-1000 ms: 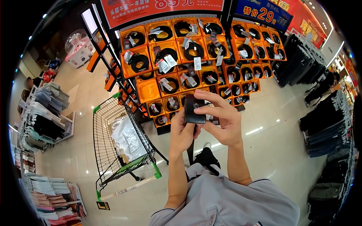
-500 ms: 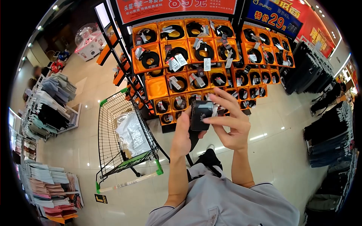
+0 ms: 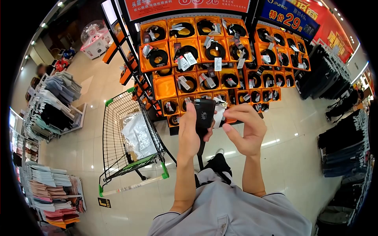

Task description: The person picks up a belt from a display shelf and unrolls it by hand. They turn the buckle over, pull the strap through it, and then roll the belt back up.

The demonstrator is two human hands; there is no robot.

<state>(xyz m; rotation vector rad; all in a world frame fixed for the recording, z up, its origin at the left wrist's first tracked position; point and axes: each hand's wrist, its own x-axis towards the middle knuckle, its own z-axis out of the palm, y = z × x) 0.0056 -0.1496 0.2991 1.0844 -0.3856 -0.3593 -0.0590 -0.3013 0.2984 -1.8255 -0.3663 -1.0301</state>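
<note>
Orange belt racks (image 3: 164,87) behind, cart (image 3: 118,118) beside; left hand (image 3: 189,135) grips black buckle (image 3: 204,112), right hand (image 3: 247,131) pinches tag (image 3: 219,115).

Glossy tiled floor (image 3: 299,157) surrounds an orange display rack (image 3: 165,87), wire cart (image 3: 114,129) and clothing shelves (image 3: 55,102).

The belt (image 3: 204,112) shows a glossy, smooth black face; its tag (image 3: 219,115) looks like matt white paper. The shopping cart (image 3: 114,118) is dark metal wire, holding a crinkled, shiny plastic bag (image 3: 138,135). The floor (image 3: 287,157) is polished, reflective tile.
</note>
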